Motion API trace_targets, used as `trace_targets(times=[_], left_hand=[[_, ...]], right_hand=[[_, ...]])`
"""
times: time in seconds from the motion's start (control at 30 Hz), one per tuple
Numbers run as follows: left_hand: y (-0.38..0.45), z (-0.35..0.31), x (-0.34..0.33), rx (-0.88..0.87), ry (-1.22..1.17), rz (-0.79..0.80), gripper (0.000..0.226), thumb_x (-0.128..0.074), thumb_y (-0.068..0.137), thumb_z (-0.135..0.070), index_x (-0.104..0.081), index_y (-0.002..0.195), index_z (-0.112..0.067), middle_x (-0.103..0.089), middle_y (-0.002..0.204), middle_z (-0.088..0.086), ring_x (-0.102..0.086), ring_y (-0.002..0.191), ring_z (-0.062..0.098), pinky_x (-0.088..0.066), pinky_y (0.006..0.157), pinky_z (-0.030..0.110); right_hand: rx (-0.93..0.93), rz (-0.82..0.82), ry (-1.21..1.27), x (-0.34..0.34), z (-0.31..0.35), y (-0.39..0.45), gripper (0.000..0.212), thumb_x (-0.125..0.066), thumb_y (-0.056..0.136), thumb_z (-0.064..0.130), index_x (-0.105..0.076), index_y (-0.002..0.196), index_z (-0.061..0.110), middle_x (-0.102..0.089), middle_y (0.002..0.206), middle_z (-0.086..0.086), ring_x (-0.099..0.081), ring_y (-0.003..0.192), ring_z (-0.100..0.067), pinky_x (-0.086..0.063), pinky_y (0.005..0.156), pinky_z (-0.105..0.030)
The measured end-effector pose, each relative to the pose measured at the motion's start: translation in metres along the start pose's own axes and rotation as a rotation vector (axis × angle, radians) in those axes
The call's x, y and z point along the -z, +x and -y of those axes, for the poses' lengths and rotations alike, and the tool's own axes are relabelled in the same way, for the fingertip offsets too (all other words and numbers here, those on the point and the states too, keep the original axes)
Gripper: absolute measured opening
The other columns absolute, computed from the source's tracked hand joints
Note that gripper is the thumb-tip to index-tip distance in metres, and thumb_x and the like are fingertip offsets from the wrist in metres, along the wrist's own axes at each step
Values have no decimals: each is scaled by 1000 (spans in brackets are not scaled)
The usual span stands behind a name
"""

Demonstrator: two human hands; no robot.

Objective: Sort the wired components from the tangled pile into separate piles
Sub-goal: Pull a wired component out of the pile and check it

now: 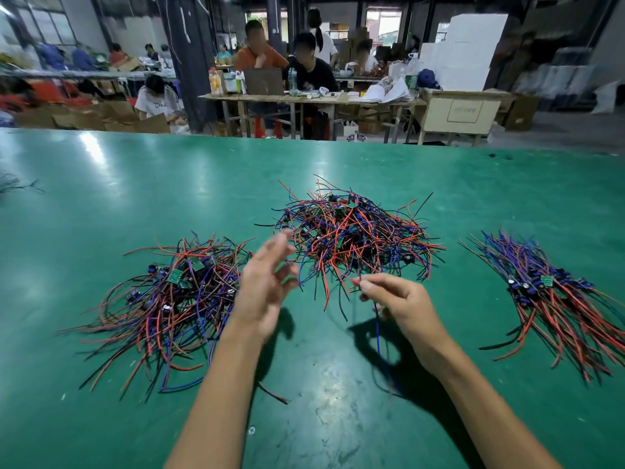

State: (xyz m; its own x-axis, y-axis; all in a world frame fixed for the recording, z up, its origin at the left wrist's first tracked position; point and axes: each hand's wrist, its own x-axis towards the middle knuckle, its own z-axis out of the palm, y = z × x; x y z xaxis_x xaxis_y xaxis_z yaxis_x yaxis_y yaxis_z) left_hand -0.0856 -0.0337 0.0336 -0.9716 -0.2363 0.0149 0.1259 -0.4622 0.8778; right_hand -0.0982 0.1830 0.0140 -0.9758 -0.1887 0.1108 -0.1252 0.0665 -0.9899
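Green counter [135, 184] carries three heaps of wired parts. At twelve o'clock sits the tangled pile [351, 231], still large, so most sorting looks left to do. At nine o'clock lies a loose heap [169, 299]; at three o'clock a neater bundle [554, 292] with its wires combed one way. Both suggest the job is well begun. Right hand [402, 306] pinches a red wire end [353, 280] at the tangle's near edge. Left hand [267, 282] hovers spread, fingers loose, holding nothing.

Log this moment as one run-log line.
right hand pinches wires from middle pile | left hand open, raised | left pile, right pile set apart
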Motion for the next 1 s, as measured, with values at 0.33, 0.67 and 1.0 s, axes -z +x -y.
trace_targets(times=[0.33,0.67,1.0], left_hand=[[-23,31,-41,175,328,447,27,-65,96,-28,-66,119,-14,-77,104,12,-76,80,26,-60,70,28],[-26,31,-44,161,361,410,24,-70,93,-13,-68,115,-4,-78,92,17,-75,69,22,-59,64,24],[-29,35,-44,203,432,452,29,-65,97,-29,-74,113,-7,-77,106,10,-75,94,33,-59,87,38]], right_hand=[[60,52,293,5,6,-2,21,-69,88,30,-74,107,25,-77,107,2,-67,92,-7,-50,75,-17],[149,-217,152,4,5,-4,5,-77,88,23,-79,85,20,-75,80,4,-61,74,-5,-49,72,-15],[-6,-38,163,8,11,-6,25,-77,75,42,-82,93,24,-74,78,6,-63,70,-4,-45,69,-19]])
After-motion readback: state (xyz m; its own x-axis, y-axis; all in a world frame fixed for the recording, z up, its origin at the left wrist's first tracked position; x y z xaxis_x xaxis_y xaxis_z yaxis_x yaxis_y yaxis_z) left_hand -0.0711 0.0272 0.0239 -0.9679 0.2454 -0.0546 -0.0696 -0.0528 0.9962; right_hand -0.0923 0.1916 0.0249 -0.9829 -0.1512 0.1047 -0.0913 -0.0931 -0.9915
